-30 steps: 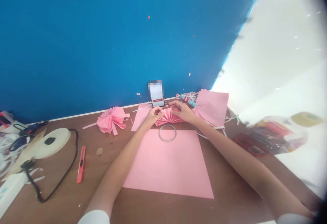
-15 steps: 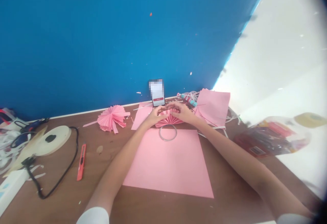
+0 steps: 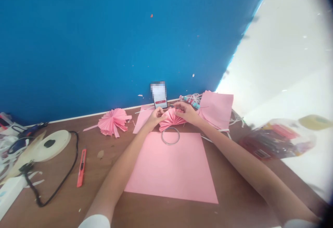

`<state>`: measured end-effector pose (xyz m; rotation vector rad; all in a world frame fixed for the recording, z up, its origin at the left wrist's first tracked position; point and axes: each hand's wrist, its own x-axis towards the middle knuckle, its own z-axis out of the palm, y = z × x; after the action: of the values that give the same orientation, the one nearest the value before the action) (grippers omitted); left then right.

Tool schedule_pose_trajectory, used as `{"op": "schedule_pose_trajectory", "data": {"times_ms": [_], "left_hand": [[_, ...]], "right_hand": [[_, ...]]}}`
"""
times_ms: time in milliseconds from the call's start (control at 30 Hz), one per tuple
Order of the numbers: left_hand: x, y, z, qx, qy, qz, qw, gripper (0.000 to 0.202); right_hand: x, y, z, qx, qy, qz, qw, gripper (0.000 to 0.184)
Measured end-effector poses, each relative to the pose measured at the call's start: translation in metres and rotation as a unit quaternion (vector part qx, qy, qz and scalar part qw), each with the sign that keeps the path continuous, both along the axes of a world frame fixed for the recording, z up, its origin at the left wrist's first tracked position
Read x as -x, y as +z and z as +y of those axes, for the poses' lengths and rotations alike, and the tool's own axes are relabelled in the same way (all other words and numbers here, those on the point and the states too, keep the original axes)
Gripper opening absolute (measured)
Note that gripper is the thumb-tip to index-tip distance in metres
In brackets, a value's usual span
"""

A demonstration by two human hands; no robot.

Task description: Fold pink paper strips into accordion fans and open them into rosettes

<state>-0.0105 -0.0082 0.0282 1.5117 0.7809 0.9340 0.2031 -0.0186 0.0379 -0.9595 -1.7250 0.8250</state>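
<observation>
Wall (image 3: 117, 41) is the biggest thing here, plain blue and behind everything. Next is the brown table (image 3: 234, 193), and I'll place the rest off the flat pink sheet (image 3: 171, 172) lying on it. Off to the sheet's right there's a clear plastic bag (image 3: 281, 138), contents pretty blurry. Beyond its far right corner sits a stack of pink paper (image 3: 217, 108). Well to its left is a pale roll (image 3: 56, 143) with a dark middle, black cable (image 3: 58, 186) curving alongside. A pleated paper flower (image 3: 110, 122) sits past the sheet's far left corner.

Now the paper fan (image 3: 171, 120): it's just beyond the sheet's far edge, between both hands. Left hand (image 3: 156, 117) is narrow, pinching the fan's left side. Right hand (image 3: 188, 113) has its fingers curved at the fan's right side, but I honestly can't tell if they're gripping.

Smaller stuff: a phone (image 3: 160, 102) stands beyond the sheet, a red cutter (image 3: 81, 169) lies left of it, and a thin grey ring (image 3: 170, 144) overlaps its far edge.
</observation>
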Motion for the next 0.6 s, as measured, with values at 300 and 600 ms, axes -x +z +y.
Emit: {"op": "schedule_pose_trajectory", "data": {"times_ms": [300, 600], "left_hand": [[-0.003, 0.003, -0.0038, 0.001, -0.01, 0.045, 0.999, 0.033], [-0.0054, -0.0032, -0.0054, -0.03, 0.001, 0.077, 0.997, 0.029]], "right_hand": [[0.0027, -0.0002, -0.0036, 0.003, -0.009, -0.006, 1.0, 0.03], [0.0061, -0.0026, -0.0037, 0.047, -0.005, -0.096, 0.994, 0.015]]}}
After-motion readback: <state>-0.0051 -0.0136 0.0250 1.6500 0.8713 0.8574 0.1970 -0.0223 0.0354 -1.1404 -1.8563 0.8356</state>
